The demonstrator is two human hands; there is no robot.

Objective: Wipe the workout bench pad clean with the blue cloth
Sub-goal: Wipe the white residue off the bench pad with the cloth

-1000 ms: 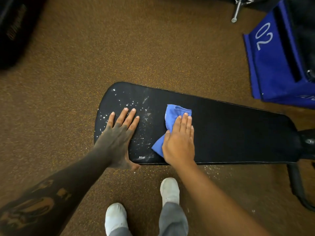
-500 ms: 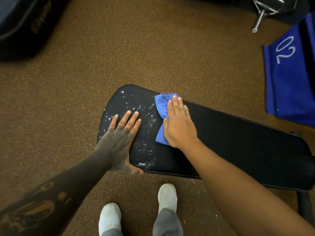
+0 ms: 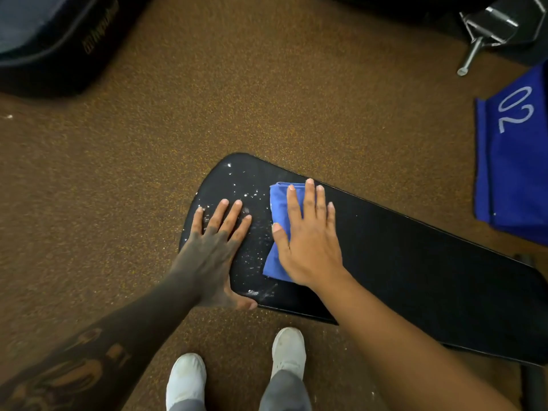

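The black workout bench pad (image 3: 415,262) runs from centre to lower right, its left end speckled with white powder (image 3: 246,197). A folded blue cloth (image 3: 277,209) lies on the pad beside the powder. My right hand (image 3: 308,238) presses flat on the cloth, fingers stretched out toward the pad's far edge. My left hand (image 3: 213,247) rests flat on the pad's left end, fingers spread, holding nothing. The pad to the right of the cloth looks free of powder.
Brown speckled floor (image 3: 237,99) surrounds the bench. A blue box marked 02 (image 3: 516,161) stands at the right. A dark bag (image 3: 53,40) sits top left and metal equipment (image 3: 489,28) top right. My white shoes (image 3: 287,351) stand below the pad.
My right hand has slid the cloth away from me and leftward across the pad toward the powdered end. The left hand has stayed planted. The camera has shifted.
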